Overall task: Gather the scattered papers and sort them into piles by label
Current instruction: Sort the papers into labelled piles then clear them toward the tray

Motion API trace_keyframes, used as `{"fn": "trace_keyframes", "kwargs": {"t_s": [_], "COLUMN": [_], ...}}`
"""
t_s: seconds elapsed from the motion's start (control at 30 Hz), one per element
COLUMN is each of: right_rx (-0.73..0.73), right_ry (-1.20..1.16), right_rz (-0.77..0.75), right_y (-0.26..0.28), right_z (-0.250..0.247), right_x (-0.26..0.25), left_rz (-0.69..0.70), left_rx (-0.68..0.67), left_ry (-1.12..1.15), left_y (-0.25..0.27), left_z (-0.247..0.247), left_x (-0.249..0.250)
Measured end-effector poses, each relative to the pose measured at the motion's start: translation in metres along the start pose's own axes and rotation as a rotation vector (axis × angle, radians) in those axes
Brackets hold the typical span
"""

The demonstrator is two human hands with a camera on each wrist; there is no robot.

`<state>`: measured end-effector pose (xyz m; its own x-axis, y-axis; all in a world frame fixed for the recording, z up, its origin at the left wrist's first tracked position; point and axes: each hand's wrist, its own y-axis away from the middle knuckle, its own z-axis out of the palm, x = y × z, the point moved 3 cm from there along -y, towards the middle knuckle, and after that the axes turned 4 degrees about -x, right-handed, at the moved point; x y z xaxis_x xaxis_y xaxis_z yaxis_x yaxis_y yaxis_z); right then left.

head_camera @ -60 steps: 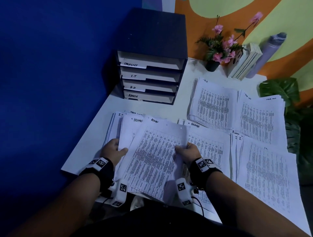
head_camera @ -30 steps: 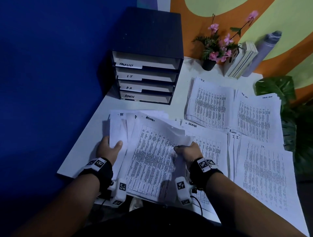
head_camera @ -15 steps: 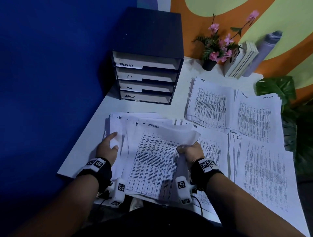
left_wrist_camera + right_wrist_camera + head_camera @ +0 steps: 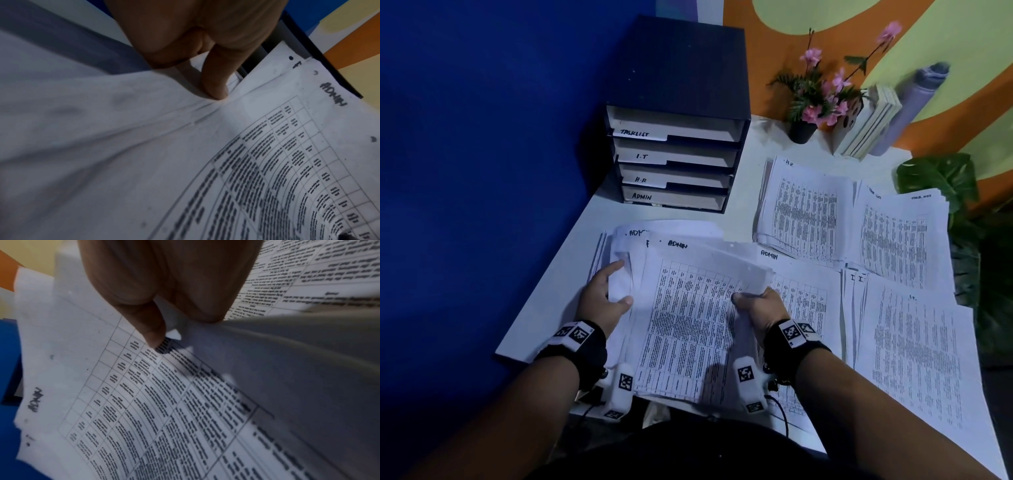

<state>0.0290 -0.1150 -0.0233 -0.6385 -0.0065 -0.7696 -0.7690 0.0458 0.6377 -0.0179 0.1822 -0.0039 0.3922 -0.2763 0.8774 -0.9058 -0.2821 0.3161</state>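
ADMIN sheets [image 4: 688, 318] squared closer | both hands still gripping

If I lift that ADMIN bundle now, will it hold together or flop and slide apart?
Likely floppy: the ADMIN bundle already bows between the left hand and right hand. Its sheets are fanned unevenly at the top, so some could probably slip out.

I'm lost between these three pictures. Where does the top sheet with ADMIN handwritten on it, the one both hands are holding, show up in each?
Head: top ADMIN sheet lies low centre, between both hands.
Left wrist: it fills the lower right.
Right wrist: it fills the lower left.
Shared landmark: the handwritten ADMIN label.
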Motion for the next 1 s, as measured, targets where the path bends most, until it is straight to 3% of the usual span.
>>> {"fn": "trace_keyframes", "kwargs": {"t_s": [0.27, 0.47, 0.63, 0.77, 0.9, 1.0], "right_rx": [0.015, 0.017, -0.009, 0.060, 0.159, 0.172], "right_ry": [0.019, -0.043, -0.034, 0.049, 0.121, 0.148], "right_rz": [-0.154, -0.089, -0.125, -0.210, -0.289, -0.265], "right_y": [0.003, 0.010, 0.016, 0.018, 0.017, 0.010], "right_z": [-0.008, -0.008, -0.003, -0.010, -0.037, -0.050], "right_x": [-0.007, -0.011, -0.015, -0.020, -0.021, -0.016], "left_rz": [-0.085, -0.047, -0.020, 0.005, -0.063, -0.088], "left_rx": [0.110, 0.026, 0.043, 0.073, 0.081, 0.035], "left_ry": [-0.063, 0.032, -0.014, -0.093, -0.172, -0.197], "left_y": [-0.005, -0.006, -0.009, -0.008, -0.009, -0.010], "left_z": [-0.005, -0.002, 0.001, 0.002, -0.001, 0.004], "left_x": [0.000, 0.005, 0.006, 0.010, 0.008, 0.005]}}
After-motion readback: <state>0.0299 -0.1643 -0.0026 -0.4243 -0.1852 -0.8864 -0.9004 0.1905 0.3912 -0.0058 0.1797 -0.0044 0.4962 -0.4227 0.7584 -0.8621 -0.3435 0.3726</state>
